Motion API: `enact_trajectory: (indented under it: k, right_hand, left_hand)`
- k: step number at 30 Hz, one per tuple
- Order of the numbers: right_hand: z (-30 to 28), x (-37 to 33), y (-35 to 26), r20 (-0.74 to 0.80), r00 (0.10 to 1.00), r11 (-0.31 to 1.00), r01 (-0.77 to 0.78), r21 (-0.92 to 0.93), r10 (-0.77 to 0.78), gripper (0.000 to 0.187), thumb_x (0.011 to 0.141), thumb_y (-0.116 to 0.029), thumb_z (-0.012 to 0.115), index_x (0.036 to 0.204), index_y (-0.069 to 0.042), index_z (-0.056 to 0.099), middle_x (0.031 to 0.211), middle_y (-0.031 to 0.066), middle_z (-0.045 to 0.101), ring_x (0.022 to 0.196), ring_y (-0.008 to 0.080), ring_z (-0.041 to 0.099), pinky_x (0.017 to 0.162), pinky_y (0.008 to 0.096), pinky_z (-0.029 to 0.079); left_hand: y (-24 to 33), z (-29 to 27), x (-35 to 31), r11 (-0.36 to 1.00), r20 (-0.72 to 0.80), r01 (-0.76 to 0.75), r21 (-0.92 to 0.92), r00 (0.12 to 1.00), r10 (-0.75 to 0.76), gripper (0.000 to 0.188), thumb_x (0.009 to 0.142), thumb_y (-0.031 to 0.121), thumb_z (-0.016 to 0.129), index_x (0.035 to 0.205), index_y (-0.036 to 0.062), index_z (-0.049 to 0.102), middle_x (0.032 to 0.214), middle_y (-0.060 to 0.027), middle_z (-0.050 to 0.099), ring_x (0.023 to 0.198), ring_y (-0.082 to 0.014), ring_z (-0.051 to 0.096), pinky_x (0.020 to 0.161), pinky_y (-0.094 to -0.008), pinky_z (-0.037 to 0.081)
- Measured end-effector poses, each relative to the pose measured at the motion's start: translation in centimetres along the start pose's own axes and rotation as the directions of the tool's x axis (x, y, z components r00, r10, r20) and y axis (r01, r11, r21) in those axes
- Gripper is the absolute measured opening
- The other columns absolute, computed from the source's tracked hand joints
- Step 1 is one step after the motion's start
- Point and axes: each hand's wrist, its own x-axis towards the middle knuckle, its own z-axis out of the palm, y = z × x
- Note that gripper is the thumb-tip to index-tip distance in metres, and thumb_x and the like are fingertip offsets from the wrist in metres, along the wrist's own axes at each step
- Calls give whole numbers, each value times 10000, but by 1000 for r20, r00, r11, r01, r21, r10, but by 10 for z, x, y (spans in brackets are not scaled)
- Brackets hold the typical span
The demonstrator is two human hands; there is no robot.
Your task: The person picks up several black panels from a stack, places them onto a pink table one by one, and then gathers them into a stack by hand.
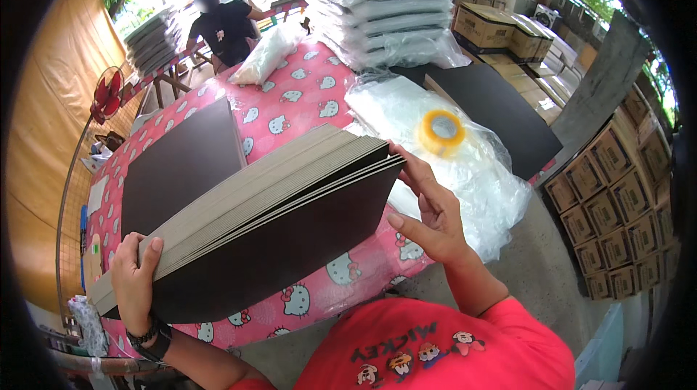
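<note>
A thick stack of black boards with grey-beige edges (276, 245) stands tilted on its long side in front of me. Its front few boards lean apart from the rest, leaving a dark gap toward the right end. My left hand (135, 274) is closed around the left end, thumb over the top edge. At the upper right corner, my right hand (435, 208) touches the boards with its fingertips; its thumb is spread away from them. Behind the stack, another black board or pile (181, 157) lies flat on the pink cartoon-print tablecloth (341, 270).
A yellow tape roll (441, 133) rests on clear plastic wrap (472, 179) at right, beside more black boards (501, 114). Plastic-wrapped packs (385, 12) are piled at the back. Cardboard boxes (617, 201) stand far right. A person (226, 30) is across the table, near a red fan (107, 92).
</note>
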Motion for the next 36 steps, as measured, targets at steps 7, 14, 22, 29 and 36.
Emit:
enact_trajectory:
  k: [7,14,22,29,36]
  right_hand:
    - [2,1,5,-11,1000,999,-14,39,14,697,703,-71,628,1313,12,303,1338,151,339,1236,244,314,996,340,275]
    - [4,2,6,-42,999,997,14,69,-11,656,693,-60,619,1286,-4,345,1309,165,360,1231,240,322,995,339,268]
    - [1,0,1,-58,997,998,58,-30,-59,609,680,-44,620,1242,28,398,1256,188,417,1170,253,402,999,326,263]
    - [-1,3,5,-139,985,933,-50,357,106,570,743,-147,588,1239,55,391,1126,138,484,1049,196,464,933,300,326]
    - [-1,27,-2,17,978,957,-209,201,210,639,803,-383,513,1281,20,377,878,36,394,796,116,366,731,214,302]
  left_hand:
    - [0,0,1,1000,-3,-10,24,1000,10,484,796,452,506,773,-31,468,671,-158,428,659,-278,429,615,-364,329]
    - [-2,0,1,1000,-6,7,21,1000,-7,502,794,473,502,781,-28,472,678,-160,429,680,-281,430,630,-363,331]
    - [-4,1,3,1000,-12,-1,-12,1000,1,482,797,454,510,781,-26,470,689,-153,429,693,-269,428,640,-359,333]
    - [-3,1,7,1000,4,24,15,1000,-24,470,800,446,511,780,-21,468,690,-146,429,693,-271,425,648,-355,332]
    - [1,-1,5,998,-9,7,66,1000,-7,476,802,457,499,781,-17,473,688,-149,432,695,-279,428,655,-360,332]
